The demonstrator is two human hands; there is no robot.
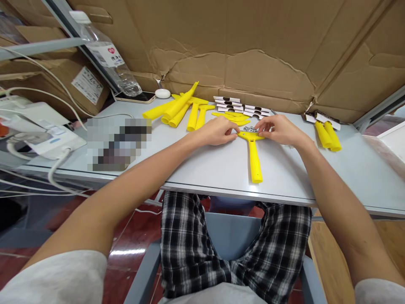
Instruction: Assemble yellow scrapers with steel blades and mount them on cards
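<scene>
A yellow T-shaped scraper handle (255, 162) lies on the table, its round grip toward me and its wide head away from me. My left hand (220, 131) is closed, its fingertips on the left end of the head. At the right end, the curled fingers of my right hand (280, 130) hold the head's edge. A small pile of metal screws (249, 129) sits just behind the head, between my hands. Several flat yellow strips (232, 118) lie beyond my left hand.
More yellow handles (182, 105) are heaped at the back left. Stacked blades in black-and-white sleeves (228, 104) lie behind my hands. Two yellow handles with sleeved heads (328, 136) rest at right. A plastic bottle (110, 57), a phone (136, 97) and a white power strip (52, 133) are at left.
</scene>
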